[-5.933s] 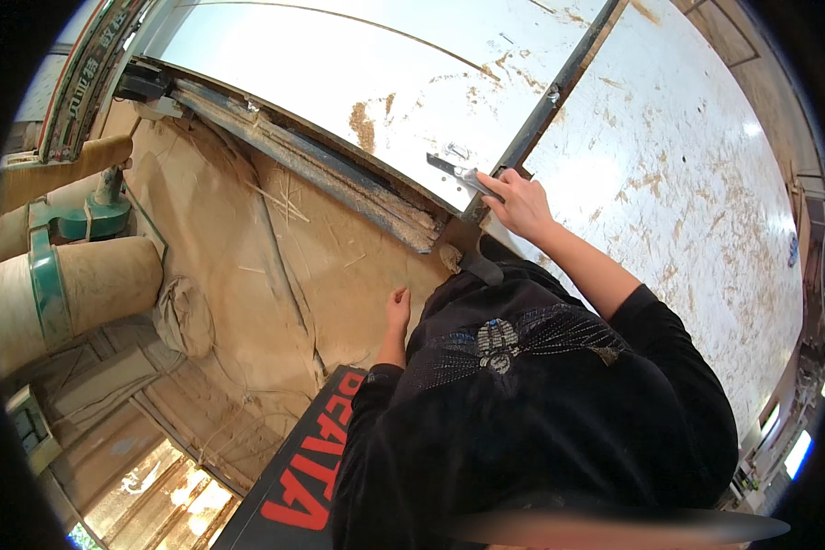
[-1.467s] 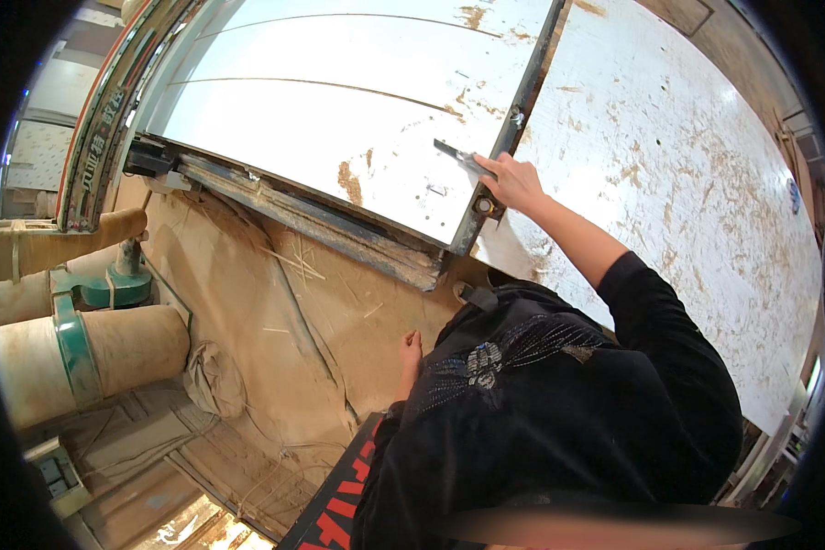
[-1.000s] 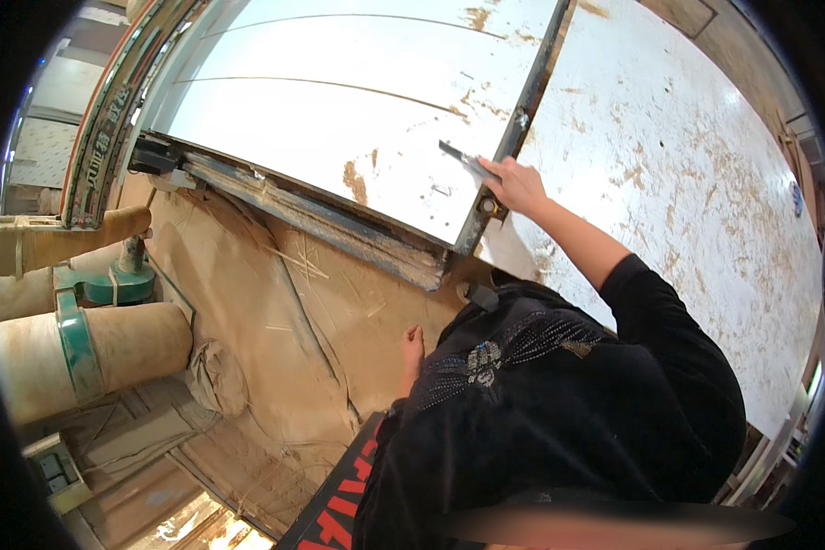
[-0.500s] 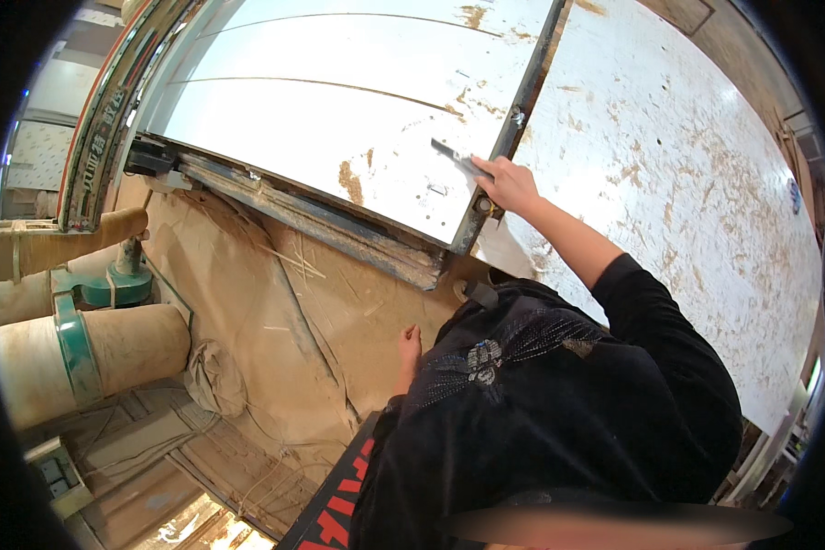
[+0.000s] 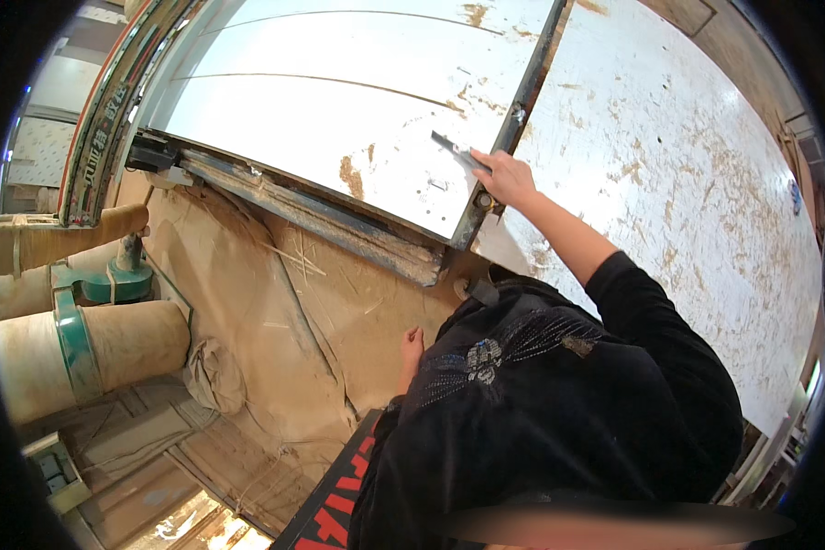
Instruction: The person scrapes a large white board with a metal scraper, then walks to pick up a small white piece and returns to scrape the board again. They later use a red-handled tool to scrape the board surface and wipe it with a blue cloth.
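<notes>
My right hand (image 5: 506, 177) reaches over the dark rail at the near right corner of the white slotted panel (image 5: 293, 119). It is closed round one end of a narrow, dark, flat strip (image 5: 451, 144), with the index finger lying along it. The strip's far end points up and left over the panel; whether it touches the surface I cannot tell. Small dark marks and a patch of sawdust (image 5: 351, 178) lie left of it. My left hand (image 5: 412, 344) hangs low beside my body, its fingers curled in, with nothing visible in them.
A wide white board (image 5: 669, 192), scattered with sawdust, lies right of the dark rail (image 5: 525, 101). Along the panel's near edge runs a dusty metal beam (image 5: 312, 213). Large ducts with a green clamp (image 5: 76, 348) stand at left, beside a dust-covered floor (image 5: 247, 302) with loose splinters.
</notes>
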{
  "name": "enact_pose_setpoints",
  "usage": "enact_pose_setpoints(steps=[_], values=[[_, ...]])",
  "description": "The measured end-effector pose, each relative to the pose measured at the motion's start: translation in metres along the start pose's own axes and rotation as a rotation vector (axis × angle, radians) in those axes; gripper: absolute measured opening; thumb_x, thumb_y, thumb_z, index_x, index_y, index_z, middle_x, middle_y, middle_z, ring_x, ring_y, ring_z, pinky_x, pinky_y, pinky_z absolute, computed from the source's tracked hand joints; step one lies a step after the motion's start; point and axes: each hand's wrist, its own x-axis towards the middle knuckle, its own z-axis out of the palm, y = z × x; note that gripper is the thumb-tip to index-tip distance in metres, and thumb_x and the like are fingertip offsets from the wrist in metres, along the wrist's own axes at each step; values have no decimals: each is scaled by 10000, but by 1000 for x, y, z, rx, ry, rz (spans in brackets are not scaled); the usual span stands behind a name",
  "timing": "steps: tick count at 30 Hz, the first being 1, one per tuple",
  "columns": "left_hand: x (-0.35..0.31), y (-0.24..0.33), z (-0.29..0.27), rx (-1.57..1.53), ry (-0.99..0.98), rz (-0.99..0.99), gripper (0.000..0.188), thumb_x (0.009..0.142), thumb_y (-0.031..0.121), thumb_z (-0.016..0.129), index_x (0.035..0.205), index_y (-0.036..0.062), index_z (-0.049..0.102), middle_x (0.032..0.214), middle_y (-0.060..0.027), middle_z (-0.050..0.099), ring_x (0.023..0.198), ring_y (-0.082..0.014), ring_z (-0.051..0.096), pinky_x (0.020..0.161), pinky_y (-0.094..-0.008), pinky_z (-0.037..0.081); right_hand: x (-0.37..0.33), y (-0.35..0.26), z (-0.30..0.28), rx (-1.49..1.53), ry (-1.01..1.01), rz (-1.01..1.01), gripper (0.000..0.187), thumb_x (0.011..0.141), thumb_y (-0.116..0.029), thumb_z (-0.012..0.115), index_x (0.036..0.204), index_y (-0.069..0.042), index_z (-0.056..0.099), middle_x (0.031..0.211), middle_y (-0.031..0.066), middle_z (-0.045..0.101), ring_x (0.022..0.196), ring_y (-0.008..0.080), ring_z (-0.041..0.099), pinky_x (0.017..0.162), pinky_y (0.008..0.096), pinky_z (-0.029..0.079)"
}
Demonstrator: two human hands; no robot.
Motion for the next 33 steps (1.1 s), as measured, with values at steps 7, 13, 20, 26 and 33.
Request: enact_pose_setpoints(steps=[7, 13, 20, 26, 33], values=[[24, -33, 3, -60, 26, 8, 380, 892, 286, 657, 1124, -13, 631, 920, -114, 679, 803, -181, 624, 721, -305, 502, 14, 2, -3, -12, 21, -7, 420, 894, -350, 613, 1305, -267, 586, 816, 126, 604, 700, 290, 630, 584, 408, 497], [29, -36, 9, -82, 9, -14, 355, 889, 286, 660, 1117, 15, 637, 962, -109, 675, 824, -170, 622, 736, -306, 505, 17, 6, -5, -56, 28, 18, 396, 916, -378, 571, 1292, -253, 590, 844, 134, 609, 739, 309, 635, 616, 424, 506], [18, -2, 8, -68, 29, -27, 357, 894, 269, 653, 1143, 13, 624, 980, -112, 675, 848, -174, 618, 746, -309, 504, -4, 16, -3, -41, -1, -44, 386, 916, -397, 588, 1284, -283, 602, 818, 119, 591, 586, 257, 575, 526, 370, 477], [15, 2, 0, -31, -17, -46, 362, 908, 270, 640, 1167, 19, 617, 964, -95, 666, 818, -153, 604, 739, -303, 502, -5, 0, -4, 8, -33, 13, 391, 898, -371, 606, 1275, -267, 606, 822, 115, 609, 613, 286, 601, 548, 387, 491], [10, 12, 4, -83, 9, -31, 371, 905, 261, 650, 1171, 5, 612, 952, -93, 664, 820, -144, 602, 726, -286, 497, 2, 6, -3, -21, 8, -5, 412, 895, -366, 612, 1297, -280, 589, 819, 116, 614, 655, 283, 625, 552, 397, 500]])
